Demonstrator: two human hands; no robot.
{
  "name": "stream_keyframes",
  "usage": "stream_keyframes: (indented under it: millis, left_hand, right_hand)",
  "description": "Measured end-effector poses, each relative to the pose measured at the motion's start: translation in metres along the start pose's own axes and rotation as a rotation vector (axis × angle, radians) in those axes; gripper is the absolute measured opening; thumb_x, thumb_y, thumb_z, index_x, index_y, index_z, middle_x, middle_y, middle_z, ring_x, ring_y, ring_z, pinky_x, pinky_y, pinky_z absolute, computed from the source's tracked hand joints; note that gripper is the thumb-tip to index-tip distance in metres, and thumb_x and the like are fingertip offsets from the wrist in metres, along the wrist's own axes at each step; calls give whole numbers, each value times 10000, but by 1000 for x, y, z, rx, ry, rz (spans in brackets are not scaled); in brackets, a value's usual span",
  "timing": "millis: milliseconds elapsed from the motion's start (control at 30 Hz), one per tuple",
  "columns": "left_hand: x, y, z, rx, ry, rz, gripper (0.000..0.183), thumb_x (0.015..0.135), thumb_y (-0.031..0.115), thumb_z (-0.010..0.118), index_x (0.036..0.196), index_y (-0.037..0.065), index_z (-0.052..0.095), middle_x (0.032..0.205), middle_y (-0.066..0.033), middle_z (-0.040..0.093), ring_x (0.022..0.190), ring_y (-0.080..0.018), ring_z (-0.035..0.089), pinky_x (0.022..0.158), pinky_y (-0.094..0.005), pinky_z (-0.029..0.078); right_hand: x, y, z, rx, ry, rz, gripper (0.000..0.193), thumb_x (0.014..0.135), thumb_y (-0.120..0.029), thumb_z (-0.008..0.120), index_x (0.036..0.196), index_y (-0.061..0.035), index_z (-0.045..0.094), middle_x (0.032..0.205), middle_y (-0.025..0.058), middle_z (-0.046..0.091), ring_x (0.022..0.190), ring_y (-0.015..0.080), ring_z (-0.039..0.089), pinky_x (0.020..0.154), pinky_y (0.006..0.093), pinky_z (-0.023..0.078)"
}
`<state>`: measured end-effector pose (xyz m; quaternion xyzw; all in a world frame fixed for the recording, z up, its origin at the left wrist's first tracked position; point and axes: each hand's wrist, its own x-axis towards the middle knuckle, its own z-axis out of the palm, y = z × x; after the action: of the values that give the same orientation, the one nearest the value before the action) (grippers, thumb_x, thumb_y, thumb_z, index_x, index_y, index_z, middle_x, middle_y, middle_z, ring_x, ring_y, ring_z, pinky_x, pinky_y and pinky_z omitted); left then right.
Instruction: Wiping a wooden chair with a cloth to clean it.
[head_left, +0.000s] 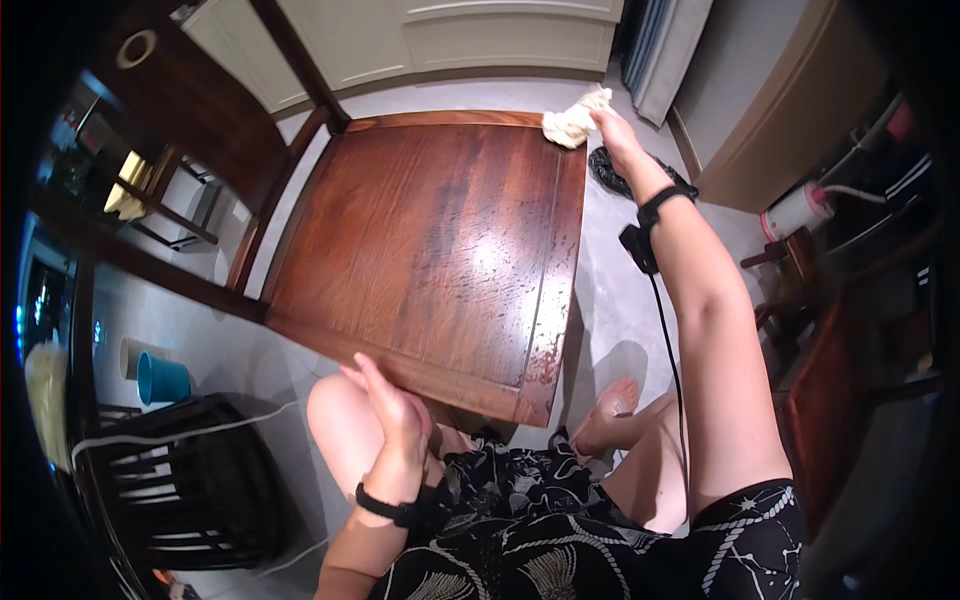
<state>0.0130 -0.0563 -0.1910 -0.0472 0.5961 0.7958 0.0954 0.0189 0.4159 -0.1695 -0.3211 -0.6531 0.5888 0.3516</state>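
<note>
Two Hands at Two Edges of One Wooden Seat; One Cloth in the Right

Hands, two in number. The right hand [618, 135] has hold of one white cloth [573, 124], bunched; its grip is closed on the cloth, though part of the fingers is hidden. The left hand [397, 408] is open, fingers extended, with nothing seen in it; it stands at the near edge of the seat, and contact with the wood cannot be confirmed.

Chair: one wooden chair, dark reddish brown, comprising one seat [420, 230] and one backrest [205, 115] to the left. The cloth sits at one corner of the seat, where the far edge meets the front edge, opposite the backrest. Numerous wet-looking spots, too many to count, run along the front edge; one bright glare mark shows on the surface.

Worn items: two black wrist bands, one on the left wrist [383, 507] and one on the right [664, 204]. The right band carries one black device [637, 249], with one black cable [670, 350] trailing from it.

Floor: two containers beyond the near edge, one blue [163, 380] and one pale [133, 357], side by side; one black slatted chair [190, 490] near them; one crumpled black item [606, 172] below the cloth corner.
</note>
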Motion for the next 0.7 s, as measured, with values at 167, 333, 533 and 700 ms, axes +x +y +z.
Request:
stream_keyframes:
  millis: [167, 333, 533, 700]
  left_hand:
    - [9, -10, -1, -89, -64, 42, 628, 991, 460, 425, 1456, 81, 239, 1493, -70, 324, 1365, -212, 305, 1138, -331, 226]
    - [11, -1, -2, -194, -119, -50, 571, 988, 447, 431, 1405, 69, 339, 1450, -56, 385, 1336, -196, 350, 1132, -335, 237]
    - [26, 13, -13, -218, -174, -82, 601, 983, 478, 421, 1388, 37, 370, 1429, -73, 417, 1319, -216, 376, 1124, -344, 251]
    - [54, 28, -14, -236, -299, -145, 628, 977, 498, 422, 1396, 34, 370, 1419, -87, 435, 1303, -226, 406, 1117, -359, 278]
  right_hand:
    - [35, 28, 11, 228, -34, 238, 402, 887, -287, 557, 1143, 17, 620, 1202, 98, 609, 1124, 188, 532, 962, 306, 383]
    - [34, 37, 12, 157, 4, 100, 354, 906, -235, 524, 1167, -5, 593, 1022, 60, 665, 919, 165, 604, 846, 300, 448]
    - [-21, 33, -39, 277, 69, 144, 319, 913, -204, 506, 1095, 31, 622, 1057, 80, 660, 950, 166, 610, 825, 289, 456]
    - [-99, 19, -89, 241, 248, 233, 307, 919, -224, 521, 1121, -16, 621, 1050, 71, 668, 919, 179, 624, 808, 298, 467]
